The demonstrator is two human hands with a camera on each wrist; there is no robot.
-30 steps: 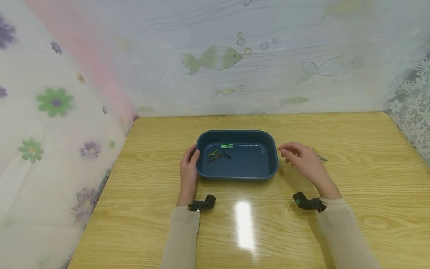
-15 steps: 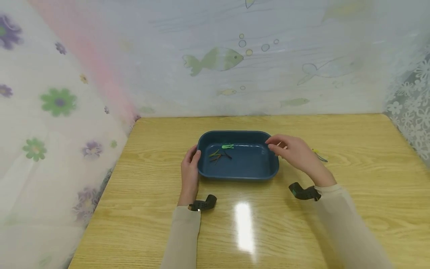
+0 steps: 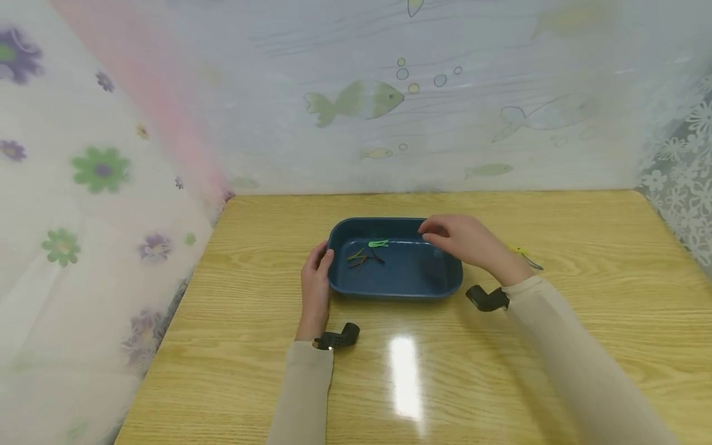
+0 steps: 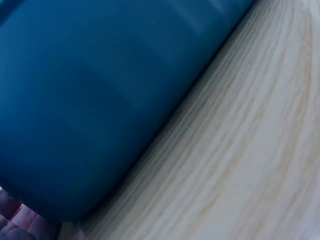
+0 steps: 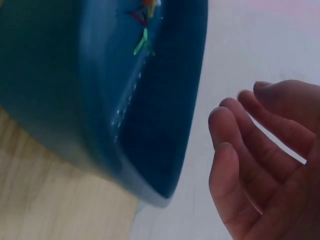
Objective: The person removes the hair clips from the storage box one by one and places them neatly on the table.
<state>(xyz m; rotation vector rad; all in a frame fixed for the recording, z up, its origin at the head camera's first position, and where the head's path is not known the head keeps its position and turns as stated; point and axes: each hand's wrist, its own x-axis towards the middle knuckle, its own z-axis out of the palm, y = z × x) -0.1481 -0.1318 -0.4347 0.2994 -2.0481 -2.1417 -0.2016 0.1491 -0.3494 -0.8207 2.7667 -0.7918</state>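
Observation:
A dark blue rectangular plastic basin (image 3: 395,290) stands on the wooden table. My left hand (image 3: 316,284) grips its left side, thumb over the rim and fingers outside; in the left wrist view the basin wall (image 4: 100,100) hides most of that hand. Over the basin's right part is my right hand (image 3: 464,241), fingers loosely bent. The right wrist view shows that hand (image 5: 270,155) holding nothing, its thumb apart from the fingers. Inside the basin lie a bright green thin folded strip (image 3: 378,243) and several thin brownish and olive strips (image 3: 360,262), toward the left.
Right of the basin, partly behind the right hand, lie thin yellow and grey-blue strips (image 3: 525,255) on the table (image 3: 250,383). Curtains printed with fish (image 3: 356,99) and flowers (image 3: 101,170) hang behind the table and on its left.
My right hand has moved left and slightly away from me, from beside the basin's right rim to over its right part. The left hand keeps its hold.

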